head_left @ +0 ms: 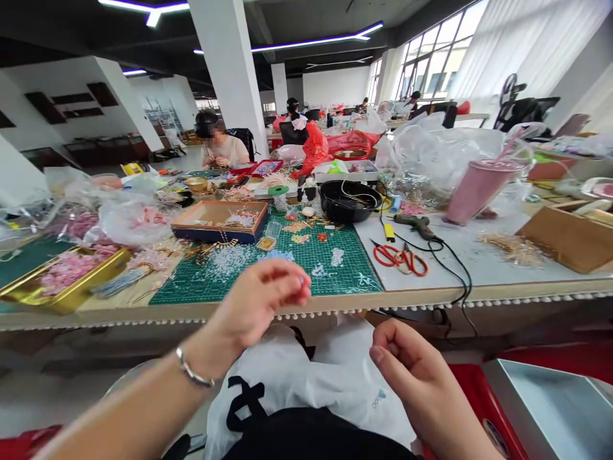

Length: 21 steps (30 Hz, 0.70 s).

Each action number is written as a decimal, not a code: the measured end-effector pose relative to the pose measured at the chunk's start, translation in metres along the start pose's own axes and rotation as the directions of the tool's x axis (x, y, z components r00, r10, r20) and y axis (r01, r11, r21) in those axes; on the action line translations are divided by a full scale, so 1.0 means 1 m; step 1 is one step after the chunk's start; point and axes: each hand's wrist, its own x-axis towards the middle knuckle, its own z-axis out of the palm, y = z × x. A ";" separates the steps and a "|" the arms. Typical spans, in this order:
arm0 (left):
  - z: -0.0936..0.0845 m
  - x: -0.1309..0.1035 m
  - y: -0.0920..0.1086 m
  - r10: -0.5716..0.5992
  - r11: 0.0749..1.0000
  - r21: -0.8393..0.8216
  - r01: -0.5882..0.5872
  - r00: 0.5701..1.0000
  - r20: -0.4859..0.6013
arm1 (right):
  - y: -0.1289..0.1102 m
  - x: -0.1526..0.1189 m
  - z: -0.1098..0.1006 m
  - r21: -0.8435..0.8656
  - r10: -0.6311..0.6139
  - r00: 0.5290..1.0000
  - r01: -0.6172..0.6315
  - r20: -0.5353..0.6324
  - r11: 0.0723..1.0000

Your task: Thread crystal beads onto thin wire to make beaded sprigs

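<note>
My left hand is raised in front of the table edge, a silver bracelet on its wrist. Its thumb and fingers are pinched together at a tiny bluish piece, too small and blurred to name. My right hand hovers over my lap, fingers loosely curled and the thumb apart from them; nothing shows in it. A small pale-blue piece lies on the white cloth over my lap. Beyond my left hand, pale beads and small blue pieces are scattered on a green cutting mat.
Red-handled scissors, a glue gun with its cable and a pink cup stand to the right. Left are a gold tray of pink pieces and a shallow box. A black bowl sits behind. A co-worker sits opposite.
</note>
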 end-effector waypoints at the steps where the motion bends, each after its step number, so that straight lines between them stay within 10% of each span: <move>1: 0.003 0.000 -0.008 -0.024 0.999 -0.023 0.024 0.999 0.021 | -0.005 0.000 0.002 -0.011 -0.016 1.000 0.016 -0.022 1.000; 9: 0.006 -0.007 -0.035 -0.173 0.960 -0.201 0.196 0.977 0.124 | -0.013 0.018 0.029 -0.144 -0.141 0.990 0.142 0.019 0.979; 21: -0.031 0.013 -0.039 -0.125 0.979 -0.139 0.151 0.976 0.177 | -0.019 0.059 0.059 -0.487 -0.437 0.897 0.409 0.060 0.772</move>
